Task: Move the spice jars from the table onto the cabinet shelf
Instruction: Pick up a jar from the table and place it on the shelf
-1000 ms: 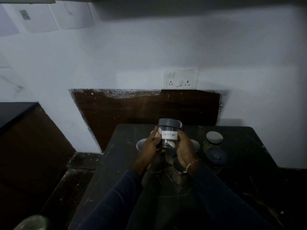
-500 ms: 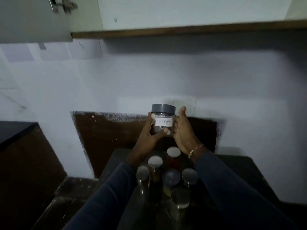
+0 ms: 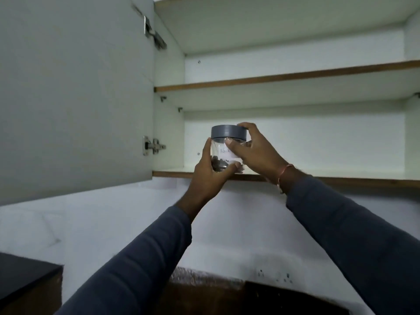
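Note:
A clear spice jar [image 3: 223,147] with a grey lid and a white handwritten label is held up in front of the open cabinet, just above the front edge of the lowest shelf [image 3: 341,175]. My left hand [image 3: 210,172] grips its lower left side and bottom. My right hand [image 3: 254,151] holds its right side, thumb across the label and fingers on the lid. Dark spice lies in the jar's bottom. The table and the other jars are out of view.
The cabinet door [image 3: 75,94] stands open at the left, with hinges on its inner edge. A second shelf [image 3: 284,76] runs above the lowest one. A white wall lies below the cabinet, and a dark counter corner [image 3: 22,271] sits at the lower left.
Both hands have lifted the jar from above the table up to the lowest cabinet shelf. My view has tilted upward, so the table and other jars have dropped out of sight.

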Available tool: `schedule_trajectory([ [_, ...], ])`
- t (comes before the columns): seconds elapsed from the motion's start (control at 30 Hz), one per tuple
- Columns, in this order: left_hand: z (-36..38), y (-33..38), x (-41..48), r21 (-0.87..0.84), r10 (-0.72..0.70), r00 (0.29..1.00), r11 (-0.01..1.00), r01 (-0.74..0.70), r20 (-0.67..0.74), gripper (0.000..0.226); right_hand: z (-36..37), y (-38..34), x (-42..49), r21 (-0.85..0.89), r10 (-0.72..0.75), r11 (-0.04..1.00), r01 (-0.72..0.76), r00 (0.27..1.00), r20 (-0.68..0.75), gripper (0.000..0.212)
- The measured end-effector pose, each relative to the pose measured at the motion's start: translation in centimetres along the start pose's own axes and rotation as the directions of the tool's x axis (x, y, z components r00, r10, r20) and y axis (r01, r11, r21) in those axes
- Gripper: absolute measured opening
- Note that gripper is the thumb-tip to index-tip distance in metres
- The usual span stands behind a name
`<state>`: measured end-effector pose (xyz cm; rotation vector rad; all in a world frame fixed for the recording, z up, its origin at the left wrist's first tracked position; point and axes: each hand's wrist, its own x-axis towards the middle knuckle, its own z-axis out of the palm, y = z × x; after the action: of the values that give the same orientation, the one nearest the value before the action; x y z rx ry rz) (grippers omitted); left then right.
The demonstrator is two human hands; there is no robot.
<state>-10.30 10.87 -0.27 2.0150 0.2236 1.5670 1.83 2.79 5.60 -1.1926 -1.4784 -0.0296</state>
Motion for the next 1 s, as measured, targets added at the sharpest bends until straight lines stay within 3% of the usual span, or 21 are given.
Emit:
schedule_trajectory([
  [0.2,-3.4,-2.9,4.6,0.112,0.049,0.998,0.992,-0.054,0.048,0.078,3.0,1.7,6.3,-0.037,0.049,0.998,-0.047,0.998,0.034,0.038],
  [0.33,-4.8,-6.4,6.2,0.142,-0.021,0.997,0.990,0.011,0.070,0.071,6.0,3.4,8.5,-0.100,-0.013,0.995,0.018,0.999,0.046,0.032],
  [0.47,-7.1,-10.0,7.6,0.386,-0.145,0.982,0.918,0.087,0.123,0.069,9.0,5.7,11.4,-0.203,0.040,0.979,-0.019,0.994,0.101,0.021],
  [0.53,-8.4,-12.0,8.2,0.543,-0.193,0.969,0.836,0.080,0.155,0.053,10.0,7.0,12.7,-0.279,0.058,0.960,-0.025,0.992,0.111,0.022],
  [0.63,-9.8,-14.4,9.7,0.703,-0.099,0.990,0.711,0.002,0.097,0.036,11.2,8.7,15.7,-0.368,0.091,0.929,-0.026,0.983,0.159,0.023],
  [0.77,-9.3,-15.7,11.4,0.808,0.000,0.998,0.587,-0.050,0.061,0.033,13.0,10.3,19.9,-0.526,0.144,0.850,-0.010,0.966,0.214,0.031],
  [1.0,-9.4,-17.2,11.7,0.800,0.021,0.998,0.597,-0.064,0.065,0.046,17.3,11.6,25.3,-0.700,0.265,0.712,0.056,0.902,0.342,0.039],
])
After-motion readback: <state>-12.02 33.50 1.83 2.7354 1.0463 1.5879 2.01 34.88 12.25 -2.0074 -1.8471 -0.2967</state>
